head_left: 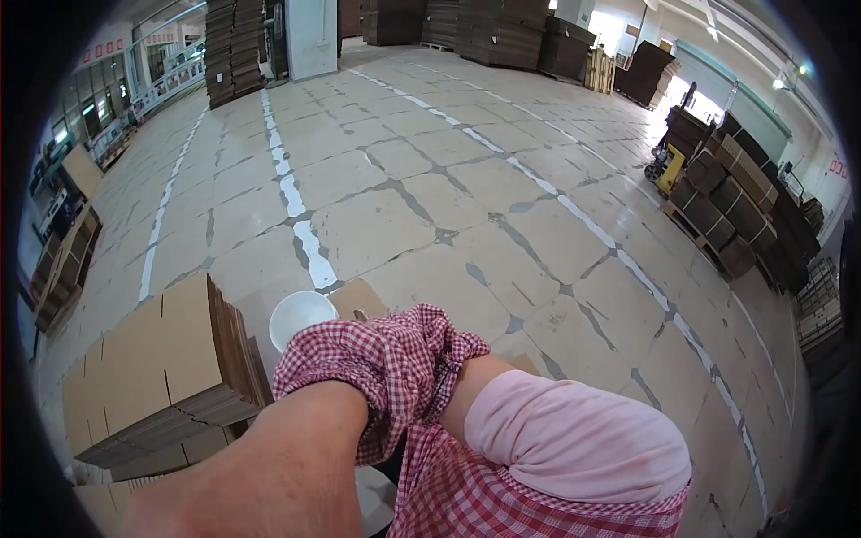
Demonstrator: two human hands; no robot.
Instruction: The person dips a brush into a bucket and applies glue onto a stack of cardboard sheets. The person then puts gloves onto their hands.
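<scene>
Nearest, the bare left forearm (287,457) is filling the lower edge, its near end being cut off. To the right a pink sleeve (574,439) is covering part of the right arm (481,377), and a red checked garment (538,502) is spreading below it, running out of view. Both arms are ending in a bunched checked cloth (386,354) — the left one inside a gathered opening — so the cloth is lying between them. The left hand and the right hand are both hiding in or behind its folds; whether the fingers are resting apart, together or clamped on the fabric, I cannot tell. Under the cloth a pale piece (375,502) is showing, too covered to name.

Just beyond, the cloth is partly hiding a white round thing (302,316), perhaps a bowl or bucket — its inside is looking too washed out to read. Beside it some cardboard (360,298) is peeking out. On the left a stack of flat boxes (152,368) is standing.

Farther off, a right-hand pallet (700,235) is bearing brown bundles near a yellow jack (665,170). Farthest, tall brown stacks (502,31) are standing with their tops cut off.
</scene>
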